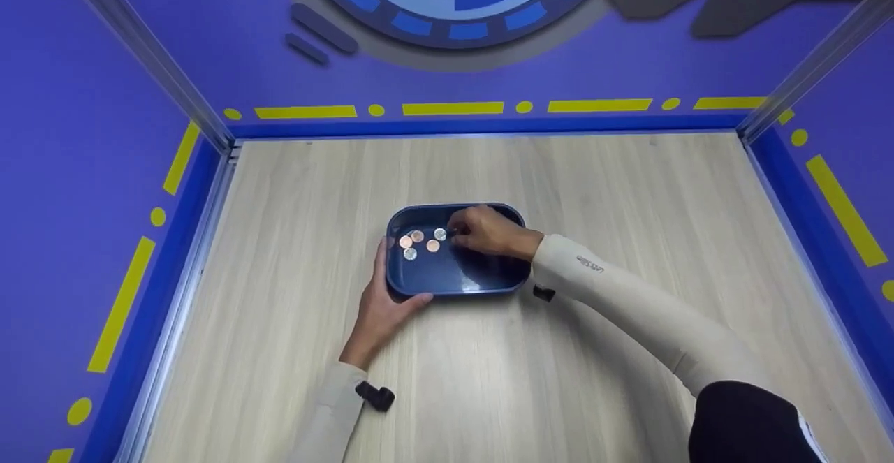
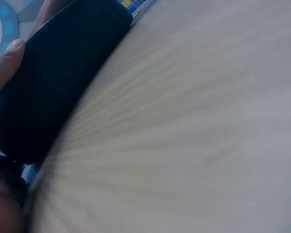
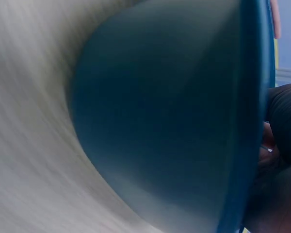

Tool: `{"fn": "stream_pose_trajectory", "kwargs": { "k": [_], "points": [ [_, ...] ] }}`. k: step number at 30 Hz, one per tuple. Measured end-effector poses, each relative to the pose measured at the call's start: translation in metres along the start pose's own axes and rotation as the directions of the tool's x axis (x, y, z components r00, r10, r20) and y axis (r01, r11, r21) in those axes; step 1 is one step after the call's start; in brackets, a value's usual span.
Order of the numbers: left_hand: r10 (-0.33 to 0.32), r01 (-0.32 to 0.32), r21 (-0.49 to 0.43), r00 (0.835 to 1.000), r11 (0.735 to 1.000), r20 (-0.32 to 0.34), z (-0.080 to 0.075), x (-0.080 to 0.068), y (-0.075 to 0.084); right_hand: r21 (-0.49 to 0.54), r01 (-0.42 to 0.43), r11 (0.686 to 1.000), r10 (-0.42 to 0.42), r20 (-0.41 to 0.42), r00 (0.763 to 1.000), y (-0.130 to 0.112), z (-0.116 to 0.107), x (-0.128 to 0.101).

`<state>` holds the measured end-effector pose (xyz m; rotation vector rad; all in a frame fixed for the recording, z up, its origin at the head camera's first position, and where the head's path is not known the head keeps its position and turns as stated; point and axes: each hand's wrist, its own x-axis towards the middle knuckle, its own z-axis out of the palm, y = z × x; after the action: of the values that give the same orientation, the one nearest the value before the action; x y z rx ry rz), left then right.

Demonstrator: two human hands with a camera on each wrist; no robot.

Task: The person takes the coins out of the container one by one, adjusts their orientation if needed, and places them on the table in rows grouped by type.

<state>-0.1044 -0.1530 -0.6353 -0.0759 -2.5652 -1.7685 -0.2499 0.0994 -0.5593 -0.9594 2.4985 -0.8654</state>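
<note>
A dark blue rectangular tray [image 1: 457,292] with rounded corners lies on the table. Several copper and silver coins, one of them a silver coin [image 1: 410,254], are spread over its left half. My left hand [image 1: 380,309] grips the tray's near left corner, thumb on the front rim and fingers along the left side. Inside the tray, my right hand [image 1: 489,231] has its fingertips low, just right of another silver coin [image 1: 440,234]. In the right wrist view, a thin, bright edge like a coin [image 3: 266,149] shows between its curled fingers; the tray wall partly hides them.
The tray stands on a pale wood-grain table [image 1: 279,239]. Blue-purple panels with yellow markings [image 1: 452,108] enclose its back and sides, joined by metal corner posts [image 1: 803,58]. Dark wrist straps [image 1: 377,397] sit over the light sleeves.
</note>
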Motion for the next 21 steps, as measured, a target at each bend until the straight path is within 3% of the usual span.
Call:
{"fn": "stream_pose_trajectory", "kwargs": {
  "k": [6, 21],
  "points": [
    [0.004, -0.004, 0.003, 1.0, 1.0, 0.003, 0.0, -0.002, 0.0, -0.067, 0.029, 0.997, -0.026, 0.052, 0.998, -0.007, 0.002, 0.006],
    [0.014, -0.014, 0.012, 1.0, 1.0, 0.002, 0.0, 0.0, 0.002, -0.186, 0.067, 0.98, -0.052, 0.085, 0.995, -0.013, 0.007, 0.018]
  ]
}}
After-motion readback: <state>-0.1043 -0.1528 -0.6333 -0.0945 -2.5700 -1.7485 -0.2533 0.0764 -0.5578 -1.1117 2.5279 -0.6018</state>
